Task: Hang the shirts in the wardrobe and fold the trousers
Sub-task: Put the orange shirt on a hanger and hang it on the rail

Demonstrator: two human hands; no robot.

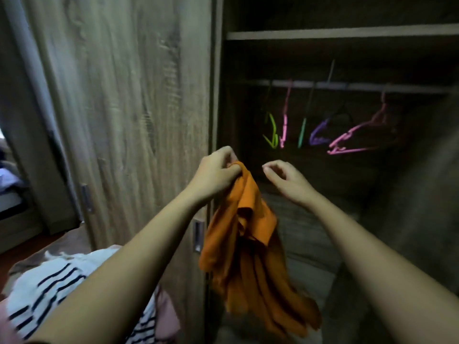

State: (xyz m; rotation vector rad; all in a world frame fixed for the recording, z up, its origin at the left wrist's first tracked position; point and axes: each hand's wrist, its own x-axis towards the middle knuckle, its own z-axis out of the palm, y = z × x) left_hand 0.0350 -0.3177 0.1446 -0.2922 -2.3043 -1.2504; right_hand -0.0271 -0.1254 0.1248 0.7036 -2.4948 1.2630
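The fingers (232,167) of the left hand (214,170) are curled tight round the top edge of the orange shirt (248,244), pinching a bunch of its cloth, so the shirt hangs down from that grip in crumpled folds with its lower part blurred. Just to the right of the shirt's top, the right hand (288,178) is raised with its fingers (269,167) loosely bent and thumb apart; it holds nothing and does not touch the cloth. Both bare forearms reach up from the bottom edge, one on each side of the shirt. Behind the shirt stands the open wardrobe (409,219), dark inside. Above and to the right of the shirt a rail (310,84) carries thin plastic hangers: a green hanger (272,135), a pink hanger (284,122), a teal hanger (302,132), a purple hanger (319,134) and a larger pink hanger (357,135) furthest from the shirt; their hooks are faint in the dark. Higher still is a shelf (335,34). Left of the shirt the wood-grain sliding door (136,108) fills the view, its recessed handle (197,235) just beside the cloth. Below and left of the shirt lies a white garment with dark stripes (49,284), partly covered by the left forearm and cut off at the frame edge. What it lies on cannot be made out.
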